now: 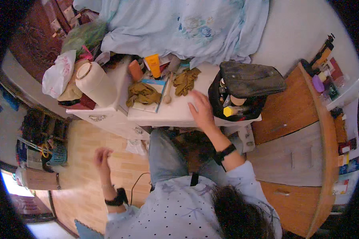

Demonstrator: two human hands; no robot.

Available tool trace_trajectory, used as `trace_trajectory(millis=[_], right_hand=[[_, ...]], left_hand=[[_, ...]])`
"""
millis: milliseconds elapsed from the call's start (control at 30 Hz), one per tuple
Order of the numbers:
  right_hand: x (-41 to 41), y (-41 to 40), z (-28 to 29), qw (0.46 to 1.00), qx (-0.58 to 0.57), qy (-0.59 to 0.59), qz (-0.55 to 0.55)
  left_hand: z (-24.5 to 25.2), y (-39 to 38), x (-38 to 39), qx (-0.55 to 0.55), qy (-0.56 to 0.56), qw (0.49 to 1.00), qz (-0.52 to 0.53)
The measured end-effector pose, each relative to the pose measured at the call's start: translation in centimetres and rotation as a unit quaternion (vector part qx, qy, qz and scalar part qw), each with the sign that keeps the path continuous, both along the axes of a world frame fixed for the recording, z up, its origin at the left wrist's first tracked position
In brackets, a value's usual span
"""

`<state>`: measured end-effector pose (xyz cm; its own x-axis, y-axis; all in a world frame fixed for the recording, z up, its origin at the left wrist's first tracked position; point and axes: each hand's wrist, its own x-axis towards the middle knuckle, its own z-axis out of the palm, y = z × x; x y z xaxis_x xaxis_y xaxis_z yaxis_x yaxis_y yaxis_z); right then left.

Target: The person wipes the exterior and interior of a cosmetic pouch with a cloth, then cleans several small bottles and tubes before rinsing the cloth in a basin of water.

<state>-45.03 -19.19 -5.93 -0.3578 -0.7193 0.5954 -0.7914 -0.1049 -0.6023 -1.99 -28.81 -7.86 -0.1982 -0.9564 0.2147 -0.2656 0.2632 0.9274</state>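
My right hand [201, 110] is over the front of a white table [179, 115], thumb apart from the fingers, holding nothing. Just beyond its fingertips lies a crumpled brown cloth [185, 81]. To the left, a second brown cloth [143, 95] rests on a thin book or notebook [151, 108]. A wooden stick with a rounded end [167, 97] lies between the cloths. Close by on the right stands a black cosmetic bag [252, 78], its lid raised, with a yellow-capped bottle [229, 111] inside. My left hand [102, 156], blurred, is raised above the floor, away from the table.
A yellow tube [153, 64] stands at the table's back, below a pale blue floral cloth [194, 30]. A cream rounded container [95, 82] and a white plastic bag [59, 73] sit at left. A wooden drawer cabinet [287, 155] flanks my right side.
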Motion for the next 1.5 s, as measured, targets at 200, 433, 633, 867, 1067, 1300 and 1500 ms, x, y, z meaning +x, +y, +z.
trace_trajectory(millis=[200, 433, 633, 867, 1067, 1300, 1500], right_hand=[[-1.7, -6.9, 0.4, 0.969, 0.14, 0.118, -0.164], [-2.7, -7.3, 0.8, 0.981, 0.133, -0.015, -0.139], [-2.2, -5.2, -0.7, 0.989, -0.044, -0.039, -0.136], [1.3, -0.5, 1.5, 0.951, 0.053, -0.272, -0.136], [2.2, 2.3, 1.5, 0.943, -0.096, -0.319, 0.002], [2.2, 3.2, 2.0, 0.91, -0.118, -0.396, 0.01], [1.9, 3.5, 1.7, 0.97, 0.071, -0.224, -0.06]], left_hand=[[-5.4, 6.9, 15.8, 0.039, -0.633, 0.752, 0.183], [-5.1, 6.9, 19.2, 0.208, -0.454, 0.849, 0.173], [1.9, 2.6, 1.3, -0.051, -0.258, 0.964, -0.035], [6.7, 0.9, -19.3, -0.133, -0.136, 0.923, -0.334], [5.7, -0.7, -30.1, -0.296, -0.027, 0.914, -0.277], [6.4, -2.0, -32.7, -0.198, -0.152, 0.909, -0.335], [8.2, -3.7, -31.7, -0.154, -0.111, 0.902, -0.387]])
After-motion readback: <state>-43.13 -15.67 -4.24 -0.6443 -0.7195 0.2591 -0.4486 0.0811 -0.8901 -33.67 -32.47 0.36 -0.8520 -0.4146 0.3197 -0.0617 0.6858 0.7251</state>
